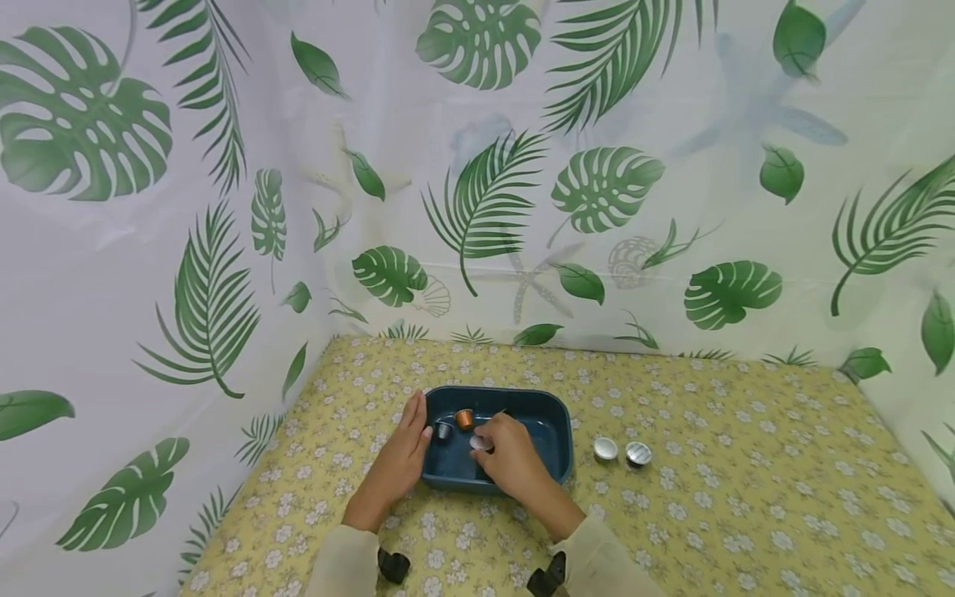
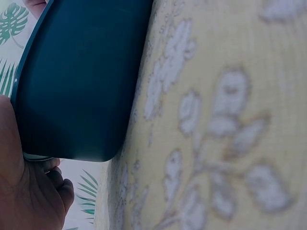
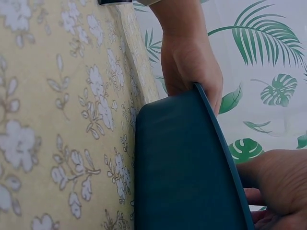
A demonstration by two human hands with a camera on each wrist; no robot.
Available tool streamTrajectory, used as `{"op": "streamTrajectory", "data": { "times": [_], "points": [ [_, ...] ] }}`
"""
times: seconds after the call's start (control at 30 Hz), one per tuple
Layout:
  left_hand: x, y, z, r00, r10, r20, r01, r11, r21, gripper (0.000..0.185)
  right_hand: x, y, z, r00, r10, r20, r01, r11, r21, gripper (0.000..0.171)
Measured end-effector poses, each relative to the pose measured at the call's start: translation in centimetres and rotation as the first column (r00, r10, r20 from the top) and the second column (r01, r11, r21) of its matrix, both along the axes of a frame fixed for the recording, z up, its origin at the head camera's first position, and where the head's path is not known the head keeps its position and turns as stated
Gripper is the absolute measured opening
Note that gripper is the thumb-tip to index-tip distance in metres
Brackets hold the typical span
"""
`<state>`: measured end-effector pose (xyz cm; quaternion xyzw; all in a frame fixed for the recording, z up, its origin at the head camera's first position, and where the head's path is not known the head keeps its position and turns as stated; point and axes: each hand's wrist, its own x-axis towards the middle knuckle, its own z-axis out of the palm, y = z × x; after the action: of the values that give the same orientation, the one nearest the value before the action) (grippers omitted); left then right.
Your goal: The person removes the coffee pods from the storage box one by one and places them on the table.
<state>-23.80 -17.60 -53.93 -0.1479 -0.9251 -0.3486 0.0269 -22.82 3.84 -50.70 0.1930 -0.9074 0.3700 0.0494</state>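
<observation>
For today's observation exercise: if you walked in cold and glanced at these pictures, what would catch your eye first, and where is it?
The dark blue tray in the middle of the yellow flowered cloth draws the eye, with both hands on it. The left hand holds its left rim, while the right hand reaches inside and pinches a silver capsule beside an orange capsule. Two more silver capsules sit on the cloth just right of the tray.

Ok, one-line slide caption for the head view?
Left hand holds the blue tub's rim while right hand places a silver capsule inside.

Dark teal tray (image 1: 558, 431), yellow floral cloth (image 1: 731, 497)
</observation>
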Motion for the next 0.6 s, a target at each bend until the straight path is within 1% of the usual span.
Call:
{"op": "streamTrajectory", "data": {
  "times": [0.33, 0.43, 0.6],
  "points": [
    [-0.1, 0.1, -0.1, 1.000, 0.004, 0.001, -0.004, 1.000, -0.020, 0.060, 1.1, 1.0, 0.3, 1.000, -0.006, -0.016, 0.005, 0.998, -0.064, 0.030],
    [-0.1, 0.1, -0.1, 1.000, -0.002, -0.001, 0.002, 1.000, -0.011, 0.060, 1.4, 1.4, 0.4, 0.999, -0.013, -0.041, 0.010, 0.997, -0.074, 0.031],
    [0.0, 0.0, -0.1, 1.000, -0.012, -0.006, 0.012, 1.000, -0.009, 0.060, 2.0, 1.8, 0.8, 0.998, -0.023, -0.057, 0.019, 0.997, -0.074, 0.034]
  ]
}}
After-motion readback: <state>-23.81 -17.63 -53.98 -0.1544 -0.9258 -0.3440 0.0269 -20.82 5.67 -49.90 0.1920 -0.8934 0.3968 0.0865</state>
